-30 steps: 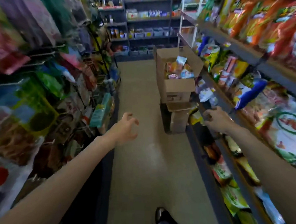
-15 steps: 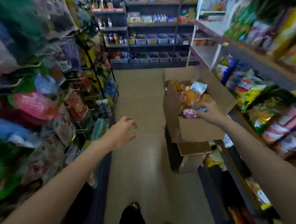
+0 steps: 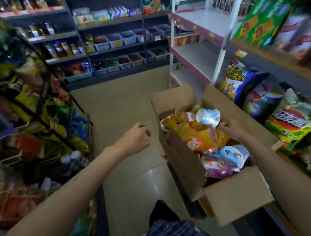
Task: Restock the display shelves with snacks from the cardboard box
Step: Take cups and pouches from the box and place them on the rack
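Left hand (image 3: pixel 134 140) hangs over the aisle floor (image 3: pixel 119 108), fingers loosely curled and apart, holding nothing, just left of the cardboard box (image 3: pixel 185 161). Right hand (image 3: pixel 231 128) reaches into the box from the right — its fingertips touch the snack packets (image 3: pixel 200 136) near a white and blue cup-shaped pack (image 3: pixel 208 116); whether they pinch anything cannot be told.

Box position: right side of the aisle, against the display shelves (image 3: pixel 273 59), all flaps open. Its long axis runs from the near right to the far left of the view, roughly parallel to the shelf edge. Contents: orange and yellow packets at the far end, blue, white and purple ones at the near end, heaped to the rim.

Surroundings — wire racks (image 3: pixel 44 94) of blurred snack bags on the left, dark shelving with jars and bins (image 3: pixel 117 40) at the aisle end, a white shelf unit (image 3: pixel 196 53) beyond the box, large bagged snacks (image 3: pixel 293 125) on the right.
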Motion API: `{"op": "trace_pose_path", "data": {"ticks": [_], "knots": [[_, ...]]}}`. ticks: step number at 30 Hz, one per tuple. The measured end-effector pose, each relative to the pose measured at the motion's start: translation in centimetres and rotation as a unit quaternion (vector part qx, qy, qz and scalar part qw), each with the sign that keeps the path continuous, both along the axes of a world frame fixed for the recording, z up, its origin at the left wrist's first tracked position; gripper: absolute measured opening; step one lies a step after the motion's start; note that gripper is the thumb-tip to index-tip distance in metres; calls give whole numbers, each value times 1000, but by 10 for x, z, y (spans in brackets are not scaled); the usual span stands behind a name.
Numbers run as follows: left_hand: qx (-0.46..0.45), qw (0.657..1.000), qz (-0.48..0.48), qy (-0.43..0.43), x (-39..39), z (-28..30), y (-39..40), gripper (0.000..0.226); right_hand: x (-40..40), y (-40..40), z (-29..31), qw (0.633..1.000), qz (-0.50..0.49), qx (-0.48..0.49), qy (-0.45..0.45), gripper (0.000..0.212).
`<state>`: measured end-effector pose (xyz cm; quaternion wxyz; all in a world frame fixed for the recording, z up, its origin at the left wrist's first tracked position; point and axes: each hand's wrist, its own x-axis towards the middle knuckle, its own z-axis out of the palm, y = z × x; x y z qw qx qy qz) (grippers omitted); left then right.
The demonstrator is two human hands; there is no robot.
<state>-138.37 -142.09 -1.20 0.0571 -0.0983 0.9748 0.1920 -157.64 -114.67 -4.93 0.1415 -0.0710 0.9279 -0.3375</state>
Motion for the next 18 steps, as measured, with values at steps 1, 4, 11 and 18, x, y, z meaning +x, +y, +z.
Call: {"op": "trace_pose_path", "data": {"ticks": [1, 4, 11, 18], "knots": [[-7, 1000, -9, -9, -22, -3, -16, 26, -19, -14, -7, 1000, -10, 4, -12, 16], [-34, 998, -40, -32, -88, -3, -64, 28, -76, -60, -29, 998, -17, 16, -66, 34], [-43, 990, -125, -38, -234, 5, -144, 29, -158, -145, -49, 996, -33, 61, -64, 55], [-18, 954, -297, -33, -387, -24, -211, 29, -204, -181, -65, 974, -210, 43, -80, 88]]}}
